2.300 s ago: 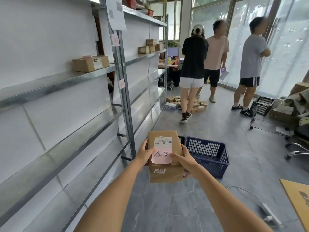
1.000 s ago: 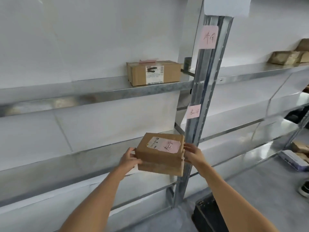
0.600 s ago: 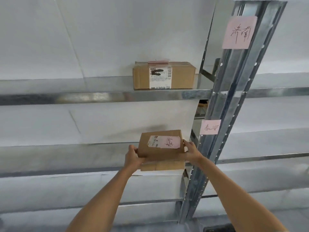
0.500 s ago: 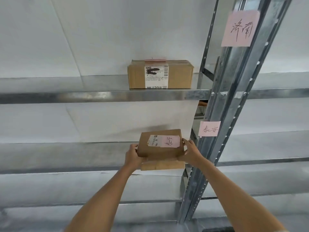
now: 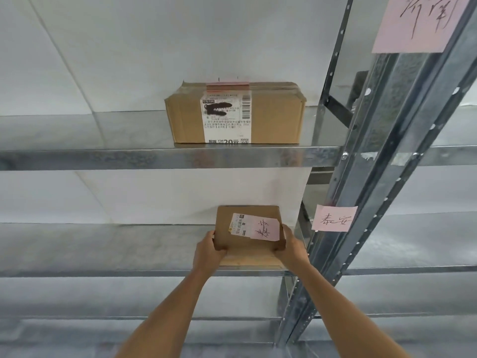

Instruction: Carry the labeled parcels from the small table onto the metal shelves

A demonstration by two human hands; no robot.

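A small brown cardboard parcel [image 5: 246, 218] with a white shipping label and a pink handwritten note on top rests on the middle metal shelf [image 5: 103, 272], close to the steel upright. My left hand [image 5: 208, 253] grips its near left corner. My right hand [image 5: 290, 248] grips its near right corner. Both forearms reach up from the bottom of the view. A larger brown parcel [image 5: 235, 115] with a white barcode label stands on the upper shelf [image 5: 103, 158], directly above.
A perforated steel upright [image 5: 382, 177] runs diagonally on the right, carrying a pink note [image 5: 334, 218] at middle-shelf height and a larger pink note [image 5: 423, 21] higher up. White wall panels back the shelves. A lower shelf [image 5: 77, 332] lies below my arms.
I turned from the aisle to the shelving and moved the parcel forward. It went from being held in front of the middle shelf to resting on it, both hands still on it.
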